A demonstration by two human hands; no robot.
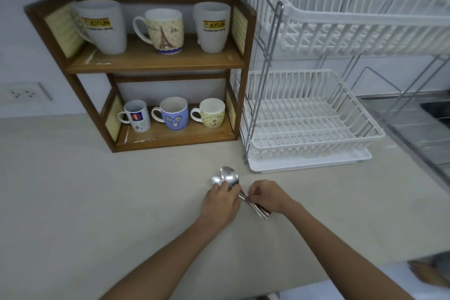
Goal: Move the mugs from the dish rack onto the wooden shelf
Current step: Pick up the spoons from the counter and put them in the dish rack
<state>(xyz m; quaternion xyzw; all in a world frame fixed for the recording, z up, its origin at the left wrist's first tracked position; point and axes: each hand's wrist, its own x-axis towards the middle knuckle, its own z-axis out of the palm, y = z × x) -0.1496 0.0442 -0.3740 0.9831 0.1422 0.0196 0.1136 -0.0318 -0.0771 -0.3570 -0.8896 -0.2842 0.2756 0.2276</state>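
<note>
While clutching spoons, hands amid open counter.

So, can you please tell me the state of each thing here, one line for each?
Wooden shelf: holds six upright mugs, three on each level.
Dish rack: both baskets empty as far as visible.
Spoons: bunched together, held in both hands just above the counter.
Left hand: closed around the spoons near their bowls.
Right hand: closed on the spoon handles.
Counter: bare around the hands.
</note>
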